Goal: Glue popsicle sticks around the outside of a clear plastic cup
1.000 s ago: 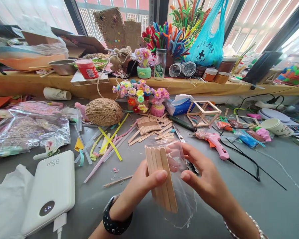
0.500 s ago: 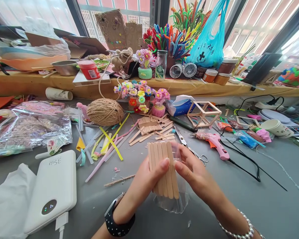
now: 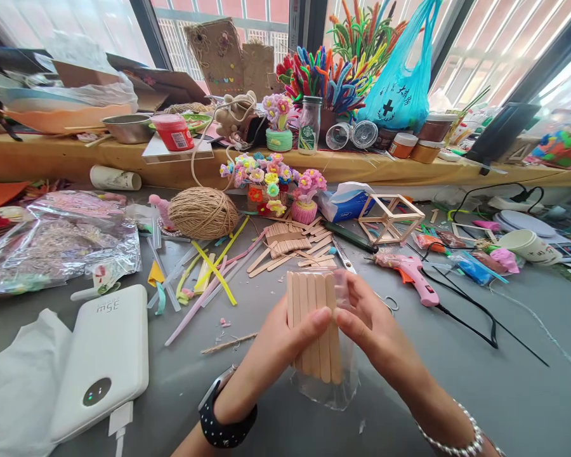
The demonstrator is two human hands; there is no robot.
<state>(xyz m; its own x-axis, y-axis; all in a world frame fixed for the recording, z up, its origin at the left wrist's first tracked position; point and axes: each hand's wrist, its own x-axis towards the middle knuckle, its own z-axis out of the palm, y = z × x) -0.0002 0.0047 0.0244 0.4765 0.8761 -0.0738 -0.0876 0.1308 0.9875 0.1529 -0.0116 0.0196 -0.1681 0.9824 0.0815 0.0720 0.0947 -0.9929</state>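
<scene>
Your hands meet in front of you near the counter's (image 3: 457, 368) near edge, at the center of the dial, with 12 o'clock straight ahead. Your left hand (image 3: 288, 327) grips a bundle of wooden craft sticks (image 3: 321, 358), its thumb laid across their front and its other fingers hidden behind them. The sticks stand side by side, rounded ends up, their lower ends leaning slightly toward 5 o'clock. Your right hand (image 3: 375, 327) grasps the clear plastic bag (image 3: 346, 374) at the bundle's 3 o'clock side, thumb tip at the edge of the sticks. The film spreads below and beside the sticks; you cannot tell how far they sit inside it. Between 11 and 12 o'clock, near the bundle, lies a pile of loose craft sticks (image 3: 288, 241). The scissors (image 3: 346, 259) lie at 1 o'clock, partly covered by your right hand, and the pink glue gun (image 3: 397, 263) rests at 2 o'clock. Farther out at 1 o'clock is a cube frame (image 3: 385, 205) built of sticks. At 12 o'clock, beyond the loose pile, stands a pink pot of flowers (image 3: 304, 212). The ball of twine (image 3: 203, 214) sits between 10 and 11 o'clock, and the white power bank (image 3: 107, 355) lies well apart, near 9 o'clock.
</scene>
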